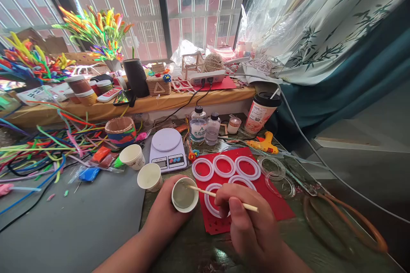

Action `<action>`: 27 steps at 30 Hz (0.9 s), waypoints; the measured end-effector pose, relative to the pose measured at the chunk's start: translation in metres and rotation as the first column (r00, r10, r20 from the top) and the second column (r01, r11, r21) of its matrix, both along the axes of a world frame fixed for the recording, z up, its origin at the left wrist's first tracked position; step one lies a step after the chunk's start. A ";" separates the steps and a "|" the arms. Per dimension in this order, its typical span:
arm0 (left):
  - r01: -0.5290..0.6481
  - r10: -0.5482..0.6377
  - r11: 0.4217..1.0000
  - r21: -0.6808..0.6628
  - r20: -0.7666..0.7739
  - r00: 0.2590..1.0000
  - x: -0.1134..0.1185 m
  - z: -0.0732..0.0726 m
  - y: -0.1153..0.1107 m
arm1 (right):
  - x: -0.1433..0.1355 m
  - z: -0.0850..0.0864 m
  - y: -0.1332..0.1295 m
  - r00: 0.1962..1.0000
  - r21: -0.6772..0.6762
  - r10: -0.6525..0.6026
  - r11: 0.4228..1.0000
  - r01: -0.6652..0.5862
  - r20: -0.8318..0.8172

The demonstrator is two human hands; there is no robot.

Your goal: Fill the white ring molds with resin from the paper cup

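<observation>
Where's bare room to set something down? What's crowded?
Most room: lower part of the flat dark-grey mat, bordered by the glossy blue packet and the left forearm. Smaller: dark green tabletop in front of the flat red sheet, between both forearms. Crowded: the tan cloth-covered ledge, the multicoloured fuzzy-stem tangle, and around the lilac digital scale.

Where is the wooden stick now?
In the head view, low, just right of centre: the wooden stick is held by the right hand, its tip inside the paper cup that the left hand holds.
</observation>
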State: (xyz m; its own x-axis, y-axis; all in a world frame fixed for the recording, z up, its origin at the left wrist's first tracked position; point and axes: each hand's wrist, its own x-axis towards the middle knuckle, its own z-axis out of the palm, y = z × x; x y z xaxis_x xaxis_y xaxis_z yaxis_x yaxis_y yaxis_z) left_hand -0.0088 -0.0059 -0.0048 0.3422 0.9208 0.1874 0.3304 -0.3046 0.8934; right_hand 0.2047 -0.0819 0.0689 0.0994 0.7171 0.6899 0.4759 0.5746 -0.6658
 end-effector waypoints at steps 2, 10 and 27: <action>0.005 -0.005 1.000 -0.012 -0.012 1.000 0.000 0.000 0.000 | -0.001 0.000 0.000 0.999 -0.016 0.034 0.999 -0.035 -0.035; 0.002 -0.003 1.000 -0.022 -0.040 0.999 0.000 0.003 0.001 | 0.000 0.008 0.000 0.996 -0.012 0.093 0.996 -0.093 -0.013; -0.003 0.004 0.999 0.034 -0.018 1.000 -0.003 -0.014 0.000 | 0.000 0.008 0.001 0.985 -0.147 0.115 0.980 -0.134 -0.130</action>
State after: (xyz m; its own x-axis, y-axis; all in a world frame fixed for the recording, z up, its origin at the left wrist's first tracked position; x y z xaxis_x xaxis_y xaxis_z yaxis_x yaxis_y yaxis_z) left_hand -0.0118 -0.0060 -0.0191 0.3425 0.9152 0.2125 0.3476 -0.3335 0.8763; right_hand 0.2044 -0.0814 0.0769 0.0780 0.8262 0.5580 0.3176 0.5099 -0.7994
